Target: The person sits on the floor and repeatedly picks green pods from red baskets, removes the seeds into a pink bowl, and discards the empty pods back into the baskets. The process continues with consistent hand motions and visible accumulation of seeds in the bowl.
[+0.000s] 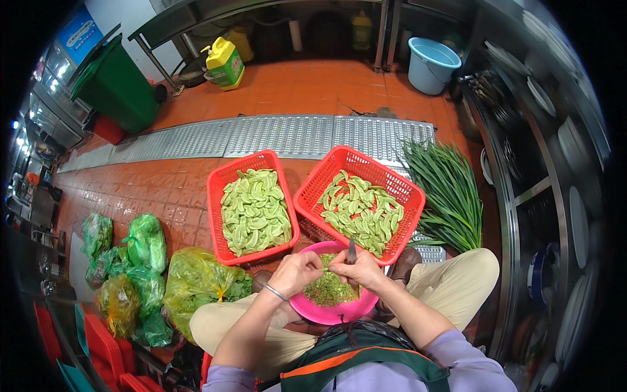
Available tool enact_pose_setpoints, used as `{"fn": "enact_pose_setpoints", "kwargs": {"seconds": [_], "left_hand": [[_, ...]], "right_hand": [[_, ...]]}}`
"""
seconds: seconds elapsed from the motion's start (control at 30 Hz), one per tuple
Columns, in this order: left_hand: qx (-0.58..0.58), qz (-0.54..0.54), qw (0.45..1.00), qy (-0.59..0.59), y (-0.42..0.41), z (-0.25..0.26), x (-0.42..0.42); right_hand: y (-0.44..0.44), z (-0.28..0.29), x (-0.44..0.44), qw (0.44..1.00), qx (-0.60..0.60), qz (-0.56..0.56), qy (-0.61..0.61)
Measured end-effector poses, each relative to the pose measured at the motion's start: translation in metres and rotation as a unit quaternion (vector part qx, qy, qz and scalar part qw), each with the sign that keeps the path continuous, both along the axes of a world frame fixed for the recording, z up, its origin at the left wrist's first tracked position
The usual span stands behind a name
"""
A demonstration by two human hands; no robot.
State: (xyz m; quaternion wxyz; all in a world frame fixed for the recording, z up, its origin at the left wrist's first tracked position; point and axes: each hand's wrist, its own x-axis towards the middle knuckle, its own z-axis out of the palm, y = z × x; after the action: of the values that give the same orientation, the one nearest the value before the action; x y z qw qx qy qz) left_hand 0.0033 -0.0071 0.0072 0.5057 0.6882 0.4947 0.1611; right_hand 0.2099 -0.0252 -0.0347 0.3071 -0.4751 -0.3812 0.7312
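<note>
Both hands meet above a pink plastic basin (360, 313) between my knees. My left hand (296, 272) pinches a small green piece, probably part of a bean pod (325, 269), with a bracelet on its wrist. Gripped in my right hand (361, 269) is a small knife (351, 249), its blade pointing up and away from me; those fingertips touch the green piece too. Green trimmings (325, 290) lie in the basin. Beyond it stand two red plastic baskets: the left basket (213, 215) and the right basket (411, 193) both hold flat green bean pods (257, 210).
Long green leafy stalks (448, 196) lie at the right, beside metal shelving (504, 235) with plates. Bagged vegetables (196, 279) sit on the tiled floor at left. A metal drain grating (279, 134) crosses ahead. Farther off are a green bin (117, 88), yellow jug (225, 63) and blue bucket (432, 73).
</note>
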Motion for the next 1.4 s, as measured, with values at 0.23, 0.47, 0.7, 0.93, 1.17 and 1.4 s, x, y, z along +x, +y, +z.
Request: {"fn": "enact_pose_setpoints", "kwargs": {"seconds": [0.23, 0.47, 0.7, 0.93, 1.17, 1.4], "left_hand": [[0.164, -0.108, 0.963, 0.184, -0.005, -0.014, 0.006], [0.197, -0.021, 0.972, 0.124, 0.0, -0.017, 0.02], [0.164, 0.091, 0.981, 0.044, 0.008, -0.02, 0.027], [-0.09, 0.287, 0.923, -0.238, 0.041, -0.02, 0.021], [0.362, 0.255, 0.884, 0.151, 0.091, 0.028, -0.02], [0.256, 0.051, 0.918, 0.298, 0.052, 0.004, -0.008]], "right_hand": [[0.005, -0.013, 0.006, 0.993, -0.092, 0.076, 0.008], [0.009, -0.038, -0.008, 0.965, -0.162, -0.12, 0.167], [0.016, -0.055, -0.016, 0.92, -0.197, -0.182, 0.287], [0.036, -0.041, -0.021, 0.93, -0.198, -0.085, 0.299], [0.09, -0.07, 0.026, 0.974, -0.15, 0.0, -0.172], [0.107, -0.216, 0.09, 0.778, -0.125, 0.08, -0.611]]}}
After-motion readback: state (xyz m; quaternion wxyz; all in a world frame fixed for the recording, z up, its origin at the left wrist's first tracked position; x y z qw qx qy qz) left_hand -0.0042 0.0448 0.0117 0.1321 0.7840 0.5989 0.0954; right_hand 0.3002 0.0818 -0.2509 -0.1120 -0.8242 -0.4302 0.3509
